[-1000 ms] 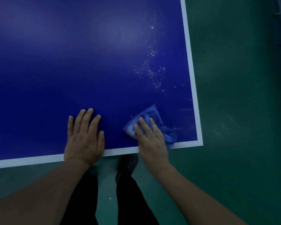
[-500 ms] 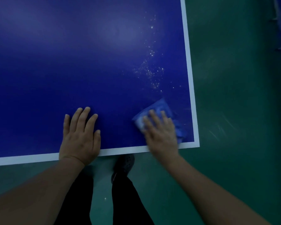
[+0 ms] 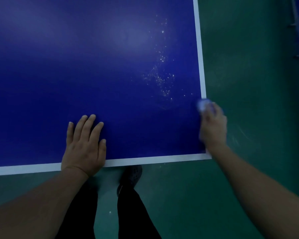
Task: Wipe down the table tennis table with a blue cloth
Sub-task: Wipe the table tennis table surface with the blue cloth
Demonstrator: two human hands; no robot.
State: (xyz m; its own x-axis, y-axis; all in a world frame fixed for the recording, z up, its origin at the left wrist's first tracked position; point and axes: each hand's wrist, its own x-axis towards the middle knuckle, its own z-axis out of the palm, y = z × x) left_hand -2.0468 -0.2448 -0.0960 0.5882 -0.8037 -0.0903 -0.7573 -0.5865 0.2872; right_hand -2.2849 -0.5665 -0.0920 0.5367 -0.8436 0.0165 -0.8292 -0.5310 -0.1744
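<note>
Blue cloth, crumpled [image 3: 203, 103], has swept from the near corner to the tabletop's right edge, blurred under the right hand [image 3: 213, 125]; grip there cannot be told. Dark blue white-bordered tabletop [image 3: 93, 66]: left hand [image 3: 84, 145] stays flat, fingers released. White specks [image 3: 160, 78] unchanged.

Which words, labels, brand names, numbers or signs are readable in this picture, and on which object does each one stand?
None can be read.
The table tennis table shows only its plain white edge lines, no print.
The blue cloth under the right hand is blurred; no label shows.
The shoe is too dark to tell.
</note>
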